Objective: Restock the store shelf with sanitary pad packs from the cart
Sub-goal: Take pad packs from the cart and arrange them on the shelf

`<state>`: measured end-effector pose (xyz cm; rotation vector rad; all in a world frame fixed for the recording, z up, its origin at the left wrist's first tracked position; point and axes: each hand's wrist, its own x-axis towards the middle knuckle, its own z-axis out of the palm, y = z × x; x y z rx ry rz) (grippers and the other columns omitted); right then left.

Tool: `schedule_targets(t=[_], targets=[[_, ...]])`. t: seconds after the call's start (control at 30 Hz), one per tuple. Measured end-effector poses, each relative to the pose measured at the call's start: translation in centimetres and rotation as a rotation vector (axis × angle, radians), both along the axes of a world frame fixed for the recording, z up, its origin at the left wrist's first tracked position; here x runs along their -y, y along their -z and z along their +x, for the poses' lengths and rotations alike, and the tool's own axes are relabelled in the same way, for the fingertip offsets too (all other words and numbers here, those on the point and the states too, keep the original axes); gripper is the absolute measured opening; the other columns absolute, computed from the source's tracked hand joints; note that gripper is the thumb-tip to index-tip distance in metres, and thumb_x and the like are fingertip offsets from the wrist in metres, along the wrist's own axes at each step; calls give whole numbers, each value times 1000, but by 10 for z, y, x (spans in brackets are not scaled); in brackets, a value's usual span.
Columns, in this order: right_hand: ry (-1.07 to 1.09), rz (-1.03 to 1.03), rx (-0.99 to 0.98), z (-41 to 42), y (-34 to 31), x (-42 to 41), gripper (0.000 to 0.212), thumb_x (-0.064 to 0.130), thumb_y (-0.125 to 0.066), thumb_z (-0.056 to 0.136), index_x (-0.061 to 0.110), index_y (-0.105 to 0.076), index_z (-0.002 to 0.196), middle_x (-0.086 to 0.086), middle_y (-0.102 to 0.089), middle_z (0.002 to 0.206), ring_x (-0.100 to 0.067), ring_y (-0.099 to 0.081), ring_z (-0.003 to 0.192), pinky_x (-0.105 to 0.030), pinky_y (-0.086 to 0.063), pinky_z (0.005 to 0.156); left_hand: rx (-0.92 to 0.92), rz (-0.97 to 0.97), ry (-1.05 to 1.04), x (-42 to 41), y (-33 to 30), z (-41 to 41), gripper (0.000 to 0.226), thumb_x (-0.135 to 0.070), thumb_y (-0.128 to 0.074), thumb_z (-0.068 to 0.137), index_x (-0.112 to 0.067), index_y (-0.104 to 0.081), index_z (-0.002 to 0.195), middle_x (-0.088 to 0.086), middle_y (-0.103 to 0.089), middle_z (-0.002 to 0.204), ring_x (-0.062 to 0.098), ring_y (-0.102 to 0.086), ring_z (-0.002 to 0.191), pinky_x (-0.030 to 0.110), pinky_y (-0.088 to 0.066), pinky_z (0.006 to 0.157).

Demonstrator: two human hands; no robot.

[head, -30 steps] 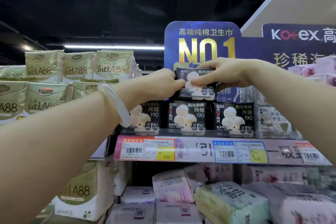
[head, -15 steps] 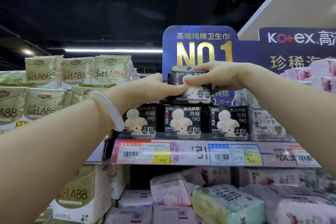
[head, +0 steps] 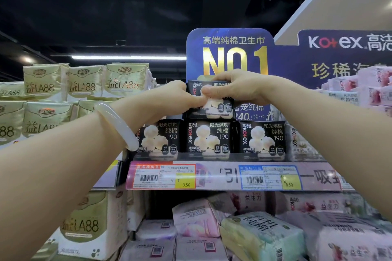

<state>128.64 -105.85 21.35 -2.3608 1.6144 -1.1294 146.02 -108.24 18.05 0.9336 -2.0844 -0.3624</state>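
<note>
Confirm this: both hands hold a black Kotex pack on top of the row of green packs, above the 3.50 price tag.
Not quite. The head view shows the left hand and right hand holding the black pack on a row of black packs, not green ones. The 3.50 price tag is below.

Held pack [head: 212, 104]: black, white cotton-ball motif, white lettering, red detail in the logo.
Three shelf packs [head: 209, 139]: same black with white cotton balls.
Topper sign [head: 230, 48]: deep blue, gold "NO 1", white characters.
Left packs [head: 84, 81]: pale olive-gold, dark lettering.
Price tags: one red-bordered [head: 162, 176], one blue-bordered [head: 269, 177], both with yellow price panels.
Bangle [head: 117, 125]: translucent milky white.
Lower packs: pink [head: 196, 218] and mint green [head: 263, 237].
</note>
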Motion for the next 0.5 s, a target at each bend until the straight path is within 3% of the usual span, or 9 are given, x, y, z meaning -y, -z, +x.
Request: schedule_targets(t=[0.13,0.2,0.27,0.37,0.47,0.5], targets=[[32,5,-31,-2,0,1,63,62,-68,61,23,-62,110,-1,-67,108,-19,-63,104,-38,-52,91,13,27,32,0,3,1,25,-42,-62,87,-21,-63,102,6,-69,112,18,-64,101,28,-48,90],[36,10,-37,-3,-1,-1,66,67,-66,55,26,-63,107,1,-66,107,-20,-62,105,-42,-50,93,20,31,42,-3,4,2,23,-41,-62,87,-23,-62,102,3,-70,109,19,-64,105,32,-50,93],[46,11,-53,-2,-1,-3,72,72,-61,49,25,-65,103,2,-65,107,-19,-60,106,-44,-49,95,21,23,20,-5,4,4,27,-43,-65,85,-23,-62,104,2,-70,108,17,-65,102,33,-50,93],[69,25,-74,-1,-2,-6,73,75,-56,55,19,-66,102,1,-65,106,-20,-59,103,-43,-48,95,19,12,-32,-6,3,7,31,-49,-64,83,-25,-57,102,-5,-64,106,8,-60,94,22,-46,79],[87,23,-82,-4,-4,-6,68,78,-50,60,24,-67,97,2,-65,107,-17,-58,105,-42,-45,96,18,0,-102,-5,3,10,59,-56,-63,81,-21,-45,124,-10,-52,109,10,-52,96,25,-41,77],[94,11,-79,-5,-5,-6,63,79,-47,65,28,-67,96,5,-65,107,-16,-57,108,-42,-44,97,4,-4,-98,-5,3,10,58,-55,-62,82,-23,-40,125,-10,-52,111,10,-52,97,25,-40,78]])
